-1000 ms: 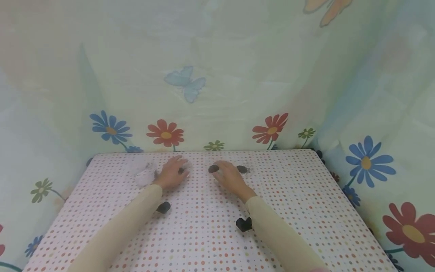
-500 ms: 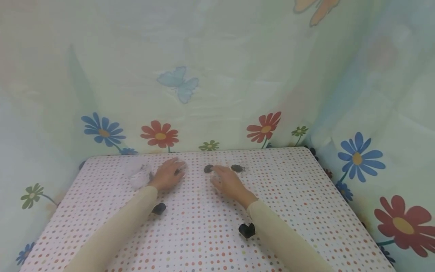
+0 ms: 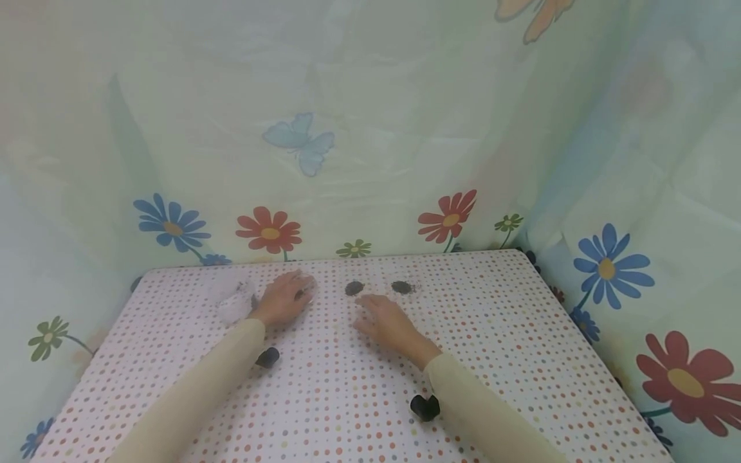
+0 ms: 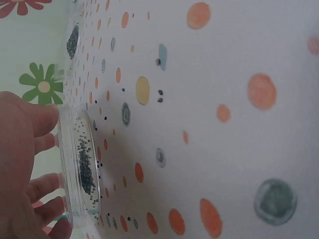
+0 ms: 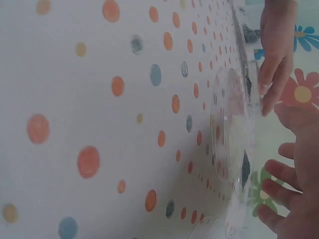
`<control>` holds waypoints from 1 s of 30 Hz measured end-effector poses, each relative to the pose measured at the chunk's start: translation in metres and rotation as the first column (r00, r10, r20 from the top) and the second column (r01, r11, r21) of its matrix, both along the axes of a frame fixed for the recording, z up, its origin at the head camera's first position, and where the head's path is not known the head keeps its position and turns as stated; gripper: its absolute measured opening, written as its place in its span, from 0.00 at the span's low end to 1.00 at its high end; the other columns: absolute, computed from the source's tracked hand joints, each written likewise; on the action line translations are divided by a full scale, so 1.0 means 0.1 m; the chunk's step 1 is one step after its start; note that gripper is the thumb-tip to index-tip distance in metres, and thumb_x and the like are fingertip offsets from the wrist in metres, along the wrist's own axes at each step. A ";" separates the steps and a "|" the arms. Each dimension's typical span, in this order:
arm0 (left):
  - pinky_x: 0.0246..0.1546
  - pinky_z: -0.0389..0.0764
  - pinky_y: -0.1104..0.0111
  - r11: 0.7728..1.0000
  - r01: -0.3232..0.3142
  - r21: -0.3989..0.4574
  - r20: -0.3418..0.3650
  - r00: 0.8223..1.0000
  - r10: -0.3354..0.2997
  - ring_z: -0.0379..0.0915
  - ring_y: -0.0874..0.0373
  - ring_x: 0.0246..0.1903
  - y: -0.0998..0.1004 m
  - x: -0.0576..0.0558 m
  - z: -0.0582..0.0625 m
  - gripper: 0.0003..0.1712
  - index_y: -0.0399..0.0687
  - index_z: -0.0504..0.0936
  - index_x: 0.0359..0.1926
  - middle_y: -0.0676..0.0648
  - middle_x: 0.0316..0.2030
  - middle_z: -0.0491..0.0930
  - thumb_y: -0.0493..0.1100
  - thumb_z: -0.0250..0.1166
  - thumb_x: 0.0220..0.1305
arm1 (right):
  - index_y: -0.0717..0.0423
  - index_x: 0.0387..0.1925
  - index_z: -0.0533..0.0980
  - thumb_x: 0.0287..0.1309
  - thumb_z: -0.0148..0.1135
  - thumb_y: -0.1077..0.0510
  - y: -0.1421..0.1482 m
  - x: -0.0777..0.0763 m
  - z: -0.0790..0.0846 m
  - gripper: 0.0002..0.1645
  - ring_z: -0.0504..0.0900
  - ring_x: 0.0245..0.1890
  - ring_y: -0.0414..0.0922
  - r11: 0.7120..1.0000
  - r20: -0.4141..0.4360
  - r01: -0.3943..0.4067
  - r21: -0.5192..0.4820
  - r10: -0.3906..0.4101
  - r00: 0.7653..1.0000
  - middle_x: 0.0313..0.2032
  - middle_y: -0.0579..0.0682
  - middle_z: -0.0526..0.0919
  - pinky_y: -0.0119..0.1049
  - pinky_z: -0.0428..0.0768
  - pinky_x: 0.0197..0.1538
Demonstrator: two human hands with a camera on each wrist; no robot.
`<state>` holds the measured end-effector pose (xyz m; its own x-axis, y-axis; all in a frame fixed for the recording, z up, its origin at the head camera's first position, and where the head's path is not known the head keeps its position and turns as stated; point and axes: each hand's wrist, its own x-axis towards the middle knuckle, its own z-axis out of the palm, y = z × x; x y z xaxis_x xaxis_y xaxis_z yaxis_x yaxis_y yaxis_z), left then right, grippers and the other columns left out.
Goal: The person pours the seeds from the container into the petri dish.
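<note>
My left hand (image 3: 283, 299) grips a clear petri dish (image 4: 75, 199) by its rim, thumb on one side and fingers on the other. Small dark beads (image 4: 85, 167) lie inside it, close over the dotted table. In the right wrist view my right hand (image 5: 299, 174) has its fingers loosely spread, with nothing between them. A clear round lid (image 5: 219, 134), with no beads in it, lies near those fingers. Beyond my right fingertips in the head view are two dark bead piles, a middle one (image 3: 354, 288) and a right one (image 3: 401, 287).
Left of my left hand lies a crumpled clear plastic bag (image 3: 233, 302) with some dark beads. A few loose beads (image 4: 160, 96) are scattered on the dotted tabletop (image 3: 336, 399). A flower-printed curtain (image 3: 370, 161) hangs along the table's back and sides.
My right hand has drawn back from the middle bead pile toward the front of the table, uncovering it. My left hand stays at its dish. The head view has shifted slightly.
</note>
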<state>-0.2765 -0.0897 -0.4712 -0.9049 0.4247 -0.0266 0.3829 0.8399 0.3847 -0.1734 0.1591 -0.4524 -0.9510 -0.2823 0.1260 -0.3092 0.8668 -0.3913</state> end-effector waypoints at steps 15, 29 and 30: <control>0.66 0.50 0.44 0.999 0.035 -0.035 -0.019 0.999 -0.036 0.47 0.44 0.69 0.00 -0.06 0.00 0.26 0.60 0.66 0.63 0.44 0.69 0.55 0.55 0.53 0.64 | 0.46 0.63 0.63 0.43 0.63 0.33 -0.05 0.10 -0.13 0.47 0.63 0.65 0.50 0.987 0.094 -0.100 0.122 0.089 0.992 0.65 0.52 0.63 0.51 0.62 0.66; 0.67 0.50 0.45 0.999 0.029 -0.040 -0.015 0.999 -0.030 0.46 0.45 0.69 0.00 -0.06 -0.01 0.27 0.60 0.66 0.63 0.44 0.69 0.55 0.55 0.52 0.64 | 0.45 0.65 0.61 0.40 0.67 0.36 -0.06 0.14 -0.16 0.50 0.62 0.65 0.50 0.987 0.127 -0.096 0.130 0.079 0.989 0.66 0.51 0.61 0.46 0.64 0.66; 0.67 0.49 0.45 0.999 0.028 -0.041 -0.014 1.000 -0.028 0.46 0.45 0.69 0.00 -0.06 -0.01 0.27 0.60 0.66 0.63 0.44 0.69 0.55 0.55 0.52 0.64 | 0.45 0.65 0.61 0.41 0.67 0.36 -0.06 0.14 -0.15 0.49 0.62 0.65 0.50 0.986 0.125 -0.094 0.134 0.078 0.989 0.66 0.51 0.61 0.46 0.64 0.66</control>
<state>-0.2824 -0.0894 -0.4720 -0.8932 0.4485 -0.0318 0.4114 0.8438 0.3445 -0.1597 0.1531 -0.4678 -0.9283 -0.3705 -0.0325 -0.3435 0.8875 -0.3071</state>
